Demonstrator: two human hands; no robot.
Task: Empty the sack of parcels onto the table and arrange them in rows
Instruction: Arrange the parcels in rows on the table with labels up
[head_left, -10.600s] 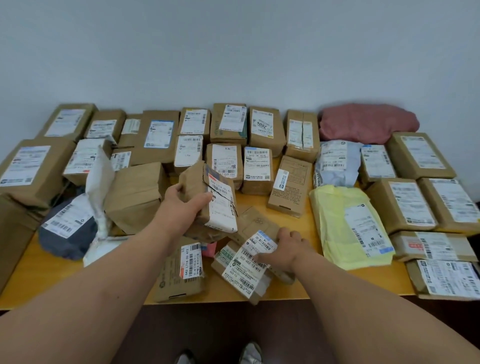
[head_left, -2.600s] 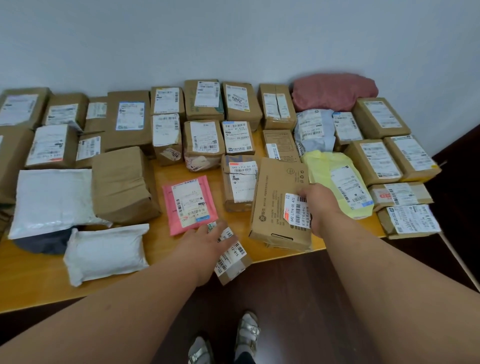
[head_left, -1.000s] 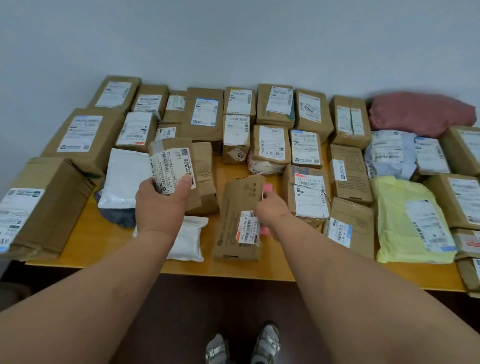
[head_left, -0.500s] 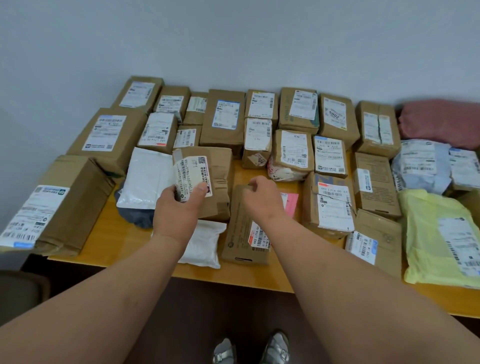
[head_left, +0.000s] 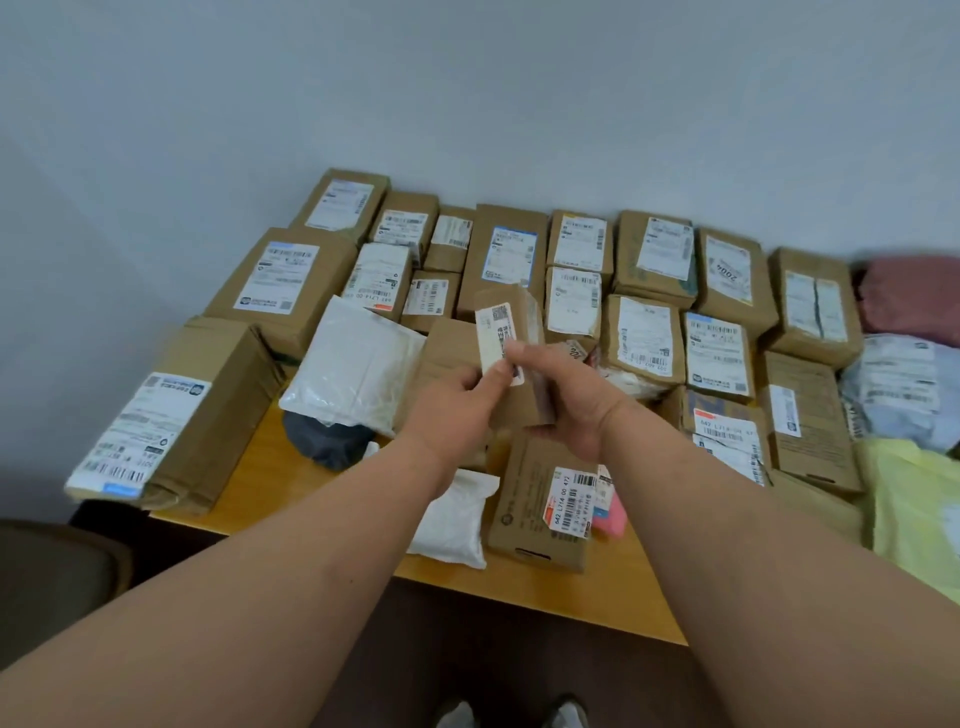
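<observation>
A: Head view: we've got both hands up on one small brown parcel (head_left: 511, 358), lifted above the table (head_left: 270, 483); left hand (head_left: 457, 402) grips its near-left side, thumb on the white label; right hand (head_left: 566, 400) curls round the right edge, fingers in front of the label.

B: Where do we sit relative to the rows?

A: Parcel's held over the middle-left of the table, in front of the far rows of brown boxes; just left of it a white poly bag (head_left: 358, 364) lies on a dark grey bag (head_left: 324, 441).

B: Near edge?

A: Flat brown box (head_left: 524, 499) with a barcode label lies below our hands; small white pouch (head_left: 454, 522) touching its left side; pink mailer (head_left: 610, 517) peeks out at its right.

B: Outliers?

A: Large brown box (head_left: 208, 410) at near left hangs over the table corner; yellow bag (head_left: 919, 499) at right edge; reddish bundle (head_left: 911, 296) far right by the wall.
</observation>
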